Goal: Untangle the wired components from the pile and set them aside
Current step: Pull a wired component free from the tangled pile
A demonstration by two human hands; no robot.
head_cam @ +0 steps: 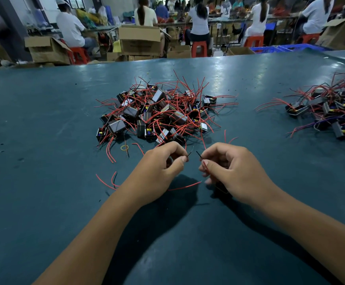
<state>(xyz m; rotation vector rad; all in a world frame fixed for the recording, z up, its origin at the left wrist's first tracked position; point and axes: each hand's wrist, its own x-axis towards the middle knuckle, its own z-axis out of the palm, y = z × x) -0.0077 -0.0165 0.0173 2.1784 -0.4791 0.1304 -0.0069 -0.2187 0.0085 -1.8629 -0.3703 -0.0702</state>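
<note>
A tangled pile of small black box components with red wires [159, 112] lies in the middle of the teal table [44, 124]. Just in front of it, my left hand [157, 173] pinches a thin dark wire end [188, 154] between thumb and forefinger. My right hand [233, 171] pinches another dark wire end together with a red wire [205, 166], and a black component shows partly under its palm [222, 187]. A red wire [186, 187] runs on the table below both hands. A second, looser pile of the same components [332, 112] sits at the far right.
Loose red wires [107, 182] and a yellow rubber band [124, 148] lie left of my hands. Beyond the table's far edge stand cardboard boxes [139, 40], red stools [199, 48] and blue crates [280, 48], with several seated people working at benches.
</note>
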